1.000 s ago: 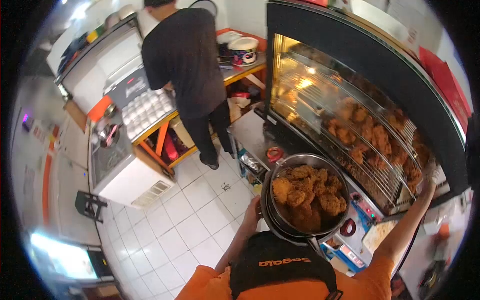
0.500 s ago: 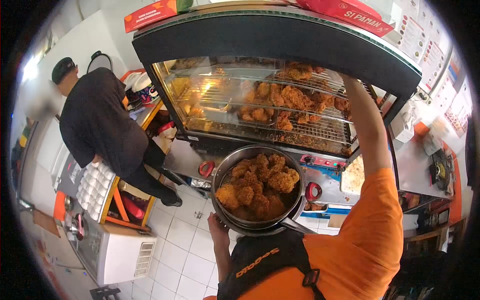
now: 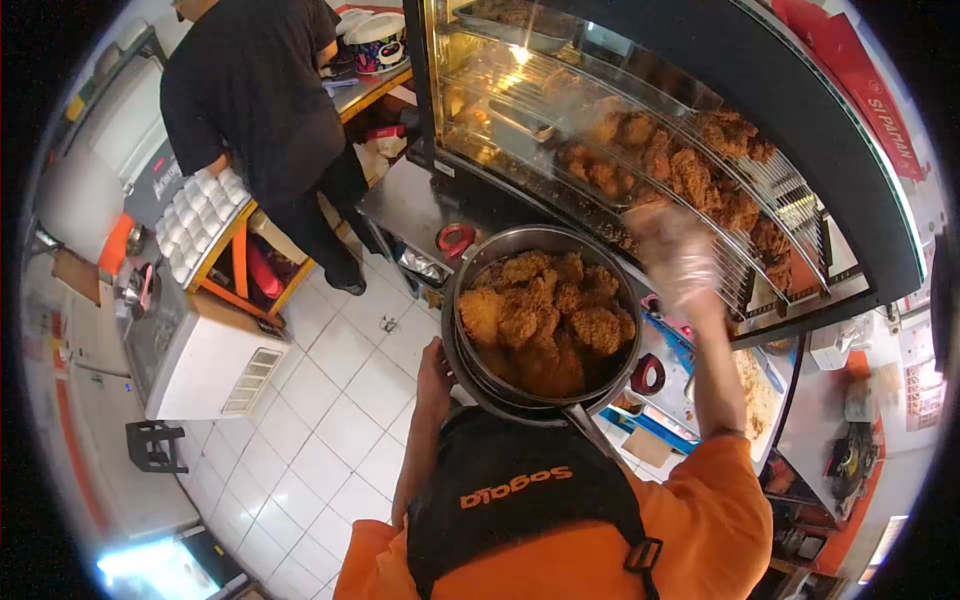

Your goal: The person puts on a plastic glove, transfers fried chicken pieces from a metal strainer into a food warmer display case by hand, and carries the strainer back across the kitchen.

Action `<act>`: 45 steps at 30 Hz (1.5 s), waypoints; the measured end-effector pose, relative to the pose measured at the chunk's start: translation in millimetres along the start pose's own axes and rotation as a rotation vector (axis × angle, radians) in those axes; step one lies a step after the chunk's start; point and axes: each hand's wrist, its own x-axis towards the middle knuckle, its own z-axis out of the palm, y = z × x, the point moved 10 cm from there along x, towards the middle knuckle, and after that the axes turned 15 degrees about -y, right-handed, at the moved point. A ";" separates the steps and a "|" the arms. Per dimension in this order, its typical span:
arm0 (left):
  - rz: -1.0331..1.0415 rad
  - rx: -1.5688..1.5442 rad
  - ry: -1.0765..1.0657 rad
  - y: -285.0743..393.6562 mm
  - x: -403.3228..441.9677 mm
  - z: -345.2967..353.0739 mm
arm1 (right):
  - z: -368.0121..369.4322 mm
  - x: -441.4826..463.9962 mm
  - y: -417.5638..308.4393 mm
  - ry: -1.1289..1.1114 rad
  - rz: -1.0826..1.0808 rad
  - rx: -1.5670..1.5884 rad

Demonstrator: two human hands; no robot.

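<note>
A metal pan [image 3: 548,232] of fried chicken [image 3: 540,310] is in front of my body, its long handle pointing back toward my apron. My left hand [image 3: 436,375] grips the pan's left side from below; part of its fingers is hidden under it. My right hand [image 3: 680,250], in a clear plastic glove, is smeared by motion between the pan and the open side of the display warmer [image 3: 880,190]. Whether it holds anything is not visible. Several more fried chicken pieces [image 3: 700,180] lie on the warmer's wire racks.
A co-worker [image 3: 255,90] in black stands at the left counter beside white wrapped packets [image 3: 200,220]. A white chest unit [image 3: 215,360] is below. Red tape rolls [image 3: 648,374] lie on the metal table edge. A crumb-covered tray [image 3: 755,390] sits at the right.
My right hand has come out of the warmer, down and toward the pan. My view has turned, so the warmer now appears tilted and farther right. My left hand stays on the pan.
</note>
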 end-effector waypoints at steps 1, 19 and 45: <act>-0.014 0.004 0.015 -1.6 -0.2 -2.1 | 41.9 10.2 -14.2 -0.271 0.077 0.087; 0.020 0.054 -0.009 12.0 -8.4 10.4 | 227.2 24.0 6.2 -0.794 0.190 0.078; -0.006 0.145 -0.094 6.9 -9.3 4.3 | 290.4 68.5 -101.9 -1.093 -0.277 0.443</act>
